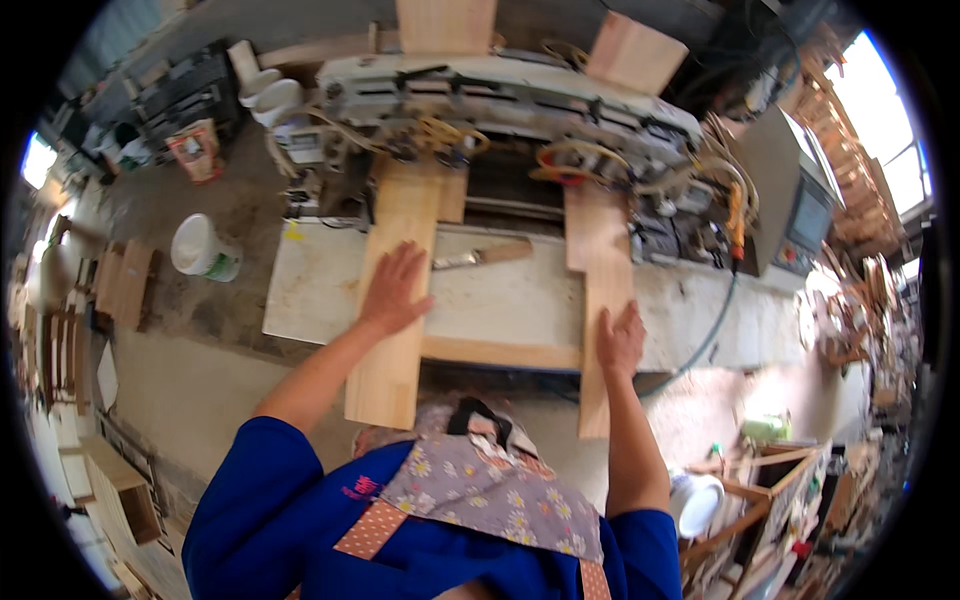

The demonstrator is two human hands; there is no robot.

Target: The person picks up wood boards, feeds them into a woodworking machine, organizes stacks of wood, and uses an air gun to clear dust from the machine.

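Observation:
My left hand [396, 290] lies flat with fingers spread on a wide pale wooden board [385, 360]. That board runs from the near side of a white worktable into the machine [500, 92] across the back. On the right, my right hand [621, 340] rests with fingers stretched out on the edge of a narrower board [595, 385], which also reaches toward the machine. Between the boards a flat brush with a wooden handle [505, 252] lies on the white tabletop [500, 305]. Shorter pale pieces [453, 195] sit beside the boards at the machine; their far ends are hidden.
A control box with a screen [808, 215] stands at the right, a hose [712, 335] hanging before it. Two boards [637, 52] stick up behind the machine. A white bucket [203, 247] stands on the floor at left; a wooden frame [765, 492] is at lower right.

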